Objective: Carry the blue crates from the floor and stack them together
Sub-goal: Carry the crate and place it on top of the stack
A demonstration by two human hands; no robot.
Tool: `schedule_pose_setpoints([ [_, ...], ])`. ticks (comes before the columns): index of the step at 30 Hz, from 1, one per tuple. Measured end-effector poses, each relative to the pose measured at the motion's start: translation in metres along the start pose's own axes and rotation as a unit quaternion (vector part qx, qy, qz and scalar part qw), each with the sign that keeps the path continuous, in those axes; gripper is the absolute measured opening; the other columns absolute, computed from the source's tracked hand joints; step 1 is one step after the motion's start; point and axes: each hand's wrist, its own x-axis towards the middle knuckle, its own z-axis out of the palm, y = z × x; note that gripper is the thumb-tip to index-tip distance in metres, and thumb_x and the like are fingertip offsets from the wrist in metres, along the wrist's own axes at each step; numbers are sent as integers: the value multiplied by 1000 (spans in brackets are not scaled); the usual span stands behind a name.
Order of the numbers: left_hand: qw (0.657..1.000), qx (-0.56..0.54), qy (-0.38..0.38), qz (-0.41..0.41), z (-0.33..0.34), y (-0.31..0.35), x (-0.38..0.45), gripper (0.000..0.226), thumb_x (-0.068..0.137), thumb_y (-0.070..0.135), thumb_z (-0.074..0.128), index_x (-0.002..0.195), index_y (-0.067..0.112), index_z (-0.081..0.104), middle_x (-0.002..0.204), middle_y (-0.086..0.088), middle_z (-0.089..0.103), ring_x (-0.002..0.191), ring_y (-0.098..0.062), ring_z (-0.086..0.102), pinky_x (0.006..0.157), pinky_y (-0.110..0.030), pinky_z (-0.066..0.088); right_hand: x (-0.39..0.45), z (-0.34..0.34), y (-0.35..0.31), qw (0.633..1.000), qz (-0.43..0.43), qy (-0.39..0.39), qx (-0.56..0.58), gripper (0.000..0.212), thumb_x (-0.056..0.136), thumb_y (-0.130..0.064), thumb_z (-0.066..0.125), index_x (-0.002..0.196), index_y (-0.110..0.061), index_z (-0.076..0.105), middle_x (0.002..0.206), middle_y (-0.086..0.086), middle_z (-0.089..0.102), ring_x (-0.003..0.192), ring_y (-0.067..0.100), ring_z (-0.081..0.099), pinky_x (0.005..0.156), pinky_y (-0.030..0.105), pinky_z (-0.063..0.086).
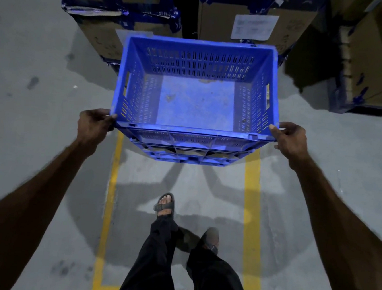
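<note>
- blue crate (197, 103): empty, held level in the air in front of the person, clear of the floor (25, 130); open top faces the camera.
- left hand (93, 122) and right hand (292, 139) grip the near corners of the rim, fingers curled around the edge, one hand per side; likely to keep the load balanced and level.
- arms extended, presumably so the crate clears the legs mid-stride.
- feet in sandals (165, 206) inside a yellow floor marking (250, 196).
- cardboard boxes (253, 23) stand just beyond the crate.
- no second crate visible; carry step underway, stacking not yet done.
</note>
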Motion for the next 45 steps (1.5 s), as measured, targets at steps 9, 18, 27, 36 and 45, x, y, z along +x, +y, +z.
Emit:
schedule_pose_setpoints([
  [9,999,-25,-30,5,0,2,1,10,91,14,74,99,19,78,68,3,74,66,-15,64,67,-26,58,3,-1,6,1000,-27,7,-4,28,71,-64,76,81,-39,67,87,12,76,85,32,74,80,60,58],
  [18,999,-43,-15,1,3,3,-1,14,91,14,74,105,13,73,89,-20,72,72,-22,66,72,-33,58,3,-3,8,998,-53,6,-15,31,75,-66,73,90,-39,66,89,11,75,85,30,74,80,60,58],
  [27,998,-48,-31,19,-1,7,-3,5,87,17,76,89,22,75,69,7,73,64,-10,66,63,-27,56,-15,5,-5,999,-41,15,2,13,88,-46,75,88,-41,63,86,9,72,89,39,72,82,62,56],
  [36,1000,6,-17,-24,2,7,8,14,80,13,72,87,23,76,69,3,73,70,-25,63,70,-38,54,-4,4,4,998,-51,10,-24,39,85,-59,71,105,-26,69,80,1,70,74,23,68,80,57,59],
  [45,989,148,-9,-14,17,31,42,44,81,46,69,114,17,72,92,-8,70,86,-27,65,80,-40,54,33,22,-25,987,-48,-29,-149,47,101,-50,55,111,-5,64,105,21,67,105,42,63,90,44,48],
])
